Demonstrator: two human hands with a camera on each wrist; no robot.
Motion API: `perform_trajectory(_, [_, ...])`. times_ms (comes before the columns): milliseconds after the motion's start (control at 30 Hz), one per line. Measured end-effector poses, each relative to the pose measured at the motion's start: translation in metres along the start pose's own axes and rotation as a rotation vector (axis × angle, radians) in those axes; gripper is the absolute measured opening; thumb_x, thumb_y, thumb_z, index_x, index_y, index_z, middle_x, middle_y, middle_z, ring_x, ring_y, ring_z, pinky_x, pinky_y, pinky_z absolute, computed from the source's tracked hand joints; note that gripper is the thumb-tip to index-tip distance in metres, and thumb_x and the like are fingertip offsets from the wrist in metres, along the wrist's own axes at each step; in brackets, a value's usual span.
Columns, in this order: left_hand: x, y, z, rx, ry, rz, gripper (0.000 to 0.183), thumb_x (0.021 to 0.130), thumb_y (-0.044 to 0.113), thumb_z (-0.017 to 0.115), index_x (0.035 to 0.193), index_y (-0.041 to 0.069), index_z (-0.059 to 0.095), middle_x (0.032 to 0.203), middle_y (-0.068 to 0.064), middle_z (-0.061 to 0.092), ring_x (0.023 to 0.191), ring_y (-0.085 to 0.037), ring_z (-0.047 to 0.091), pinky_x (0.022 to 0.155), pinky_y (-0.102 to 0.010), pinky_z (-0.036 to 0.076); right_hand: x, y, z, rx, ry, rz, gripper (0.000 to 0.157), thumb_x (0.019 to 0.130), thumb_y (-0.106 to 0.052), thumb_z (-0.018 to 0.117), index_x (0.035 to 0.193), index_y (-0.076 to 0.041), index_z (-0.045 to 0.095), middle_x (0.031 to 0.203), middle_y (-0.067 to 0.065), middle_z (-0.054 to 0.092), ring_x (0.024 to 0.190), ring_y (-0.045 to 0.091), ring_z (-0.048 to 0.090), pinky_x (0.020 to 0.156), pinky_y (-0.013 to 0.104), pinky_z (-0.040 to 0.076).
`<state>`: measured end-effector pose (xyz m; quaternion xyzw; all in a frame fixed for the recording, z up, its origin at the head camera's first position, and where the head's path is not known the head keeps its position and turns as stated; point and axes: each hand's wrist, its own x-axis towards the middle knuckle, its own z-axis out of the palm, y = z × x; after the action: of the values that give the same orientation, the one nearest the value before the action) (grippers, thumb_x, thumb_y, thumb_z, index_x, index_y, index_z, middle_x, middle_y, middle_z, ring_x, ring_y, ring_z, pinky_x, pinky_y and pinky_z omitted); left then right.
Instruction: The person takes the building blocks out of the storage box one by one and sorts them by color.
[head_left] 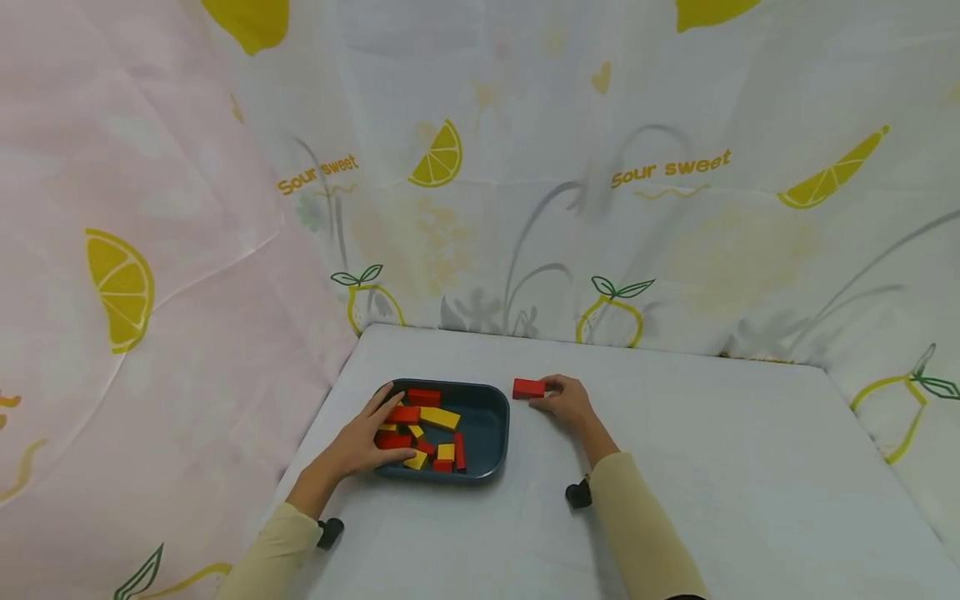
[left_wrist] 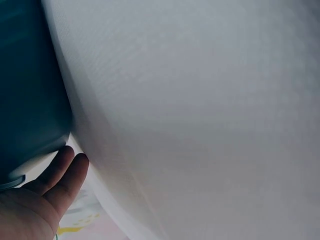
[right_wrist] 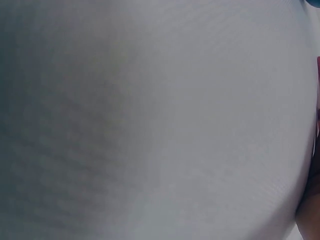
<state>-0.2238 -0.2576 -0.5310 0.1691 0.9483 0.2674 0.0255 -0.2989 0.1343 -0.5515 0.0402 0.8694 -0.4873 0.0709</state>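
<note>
While left hand [head_left: 358, 443] touches tray [head_left: 483, 425], right hand [head_left: 572, 403] pinches red block [head_left: 528, 388]

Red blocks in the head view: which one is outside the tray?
The red block the right hand pinches, beside the tray; the other visible red blocks lie inside it.

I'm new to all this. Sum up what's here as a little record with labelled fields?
Container: dark blue tray with rounded corners
Contents: red blocks and yellow blocks, mostly toward its left side
Left grip: left hand spread over the tray's left end
Right grip: right hand pinching a single red block outside the tray, to its right
Surface: white-covered table
Backdrop: lemon-print fabric reading "Sour sweet"
</note>
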Motion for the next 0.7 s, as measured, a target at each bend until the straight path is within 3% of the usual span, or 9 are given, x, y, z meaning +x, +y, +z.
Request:
perform_trajectory(167, [0.0032, 0.0014, -0.0031, -0.004, -0.003, -0.007, 0.101, 0.075, 0.065, 0.074, 0.157, 0.023, 0.029, 0.167, -0.005, 0.014, 0.138, -0.042, 0.041, 0.104, -0.067, 0.039, 0.0026, 0.0002, -0.0006, -0.012, 0.005, -0.011, 0.049, 0.081, -0.022, 0.082, 0.125, -0.007, 0.065, 0.115, 0.012, 0.065, 0.089, 0.023, 0.055, 0.074, 0.028, 0.046])
perform_trajectory(433, [0.0035, 0.0004, -0.0036, -0.006, -0.011, -0.013, 0.104, 0.074, 0.066, 0.075, 0.157, 0.024, 0.029, 0.167, -0.004, 0.014, 0.139, -0.042, 0.04, 0.105, -0.067, 0.038, 0.0033, 0.0002, -0.0027, 0.062, -0.022, 0.006, 0.061, 0.081, -0.031, 0.082, 0.134, -0.011, 0.059, 0.127, 0.015, 0.059, 0.09, 0.022, 0.058, 0.072, 0.023, 0.05])
perform_trajectory(700, [0.0016, -0.0027, -0.0002, -0.023, -0.015, -0.021, 0.106, 0.073, 0.065, 0.075, 0.158, 0.025, 0.025, 0.167, -0.004, 0.013, 0.14, -0.041, 0.039, 0.105, -0.067, 0.038, -0.0029, -0.0009, -0.004, 0.13, -0.027, 0.023, 0.066, 0.085, -0.034, 0.078, 0.14, -0.009, 0.052, 0.13, 0.02, 0.056, 0.086, 0.021, 0.062, 0.076, 0.026, 0.054])
